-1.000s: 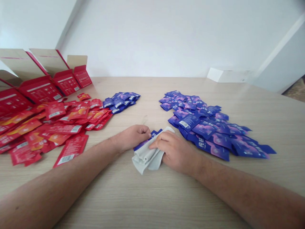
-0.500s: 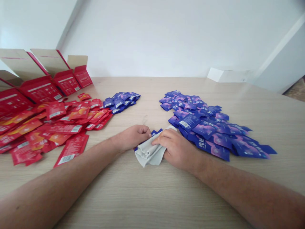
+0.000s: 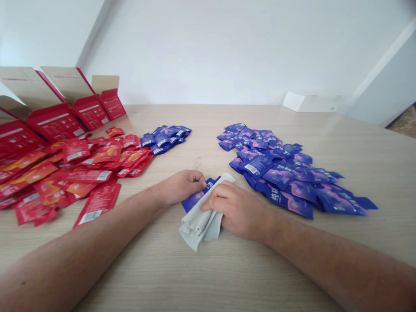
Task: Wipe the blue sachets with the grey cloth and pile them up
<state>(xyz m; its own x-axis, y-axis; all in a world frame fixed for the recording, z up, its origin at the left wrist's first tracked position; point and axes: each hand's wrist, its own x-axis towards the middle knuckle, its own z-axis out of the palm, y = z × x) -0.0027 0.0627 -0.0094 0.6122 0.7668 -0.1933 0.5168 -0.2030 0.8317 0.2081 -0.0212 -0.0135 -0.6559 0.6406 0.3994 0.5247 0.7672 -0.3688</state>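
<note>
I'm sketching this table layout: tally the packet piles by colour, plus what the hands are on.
Red packet pile: 1
Blue packet piles: 2
Light cloth at the right hand: 1
Blue packet at the left hand: 1
Total: 5
I can't count inside the piles: too much overlaps.

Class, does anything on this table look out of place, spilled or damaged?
Nothing really stands out: I see no spill or damage. At most, one small red packet strays from the red pile's far edge.

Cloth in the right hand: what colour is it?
The cloth is plain greyish white, best seen in the head view.
</note>
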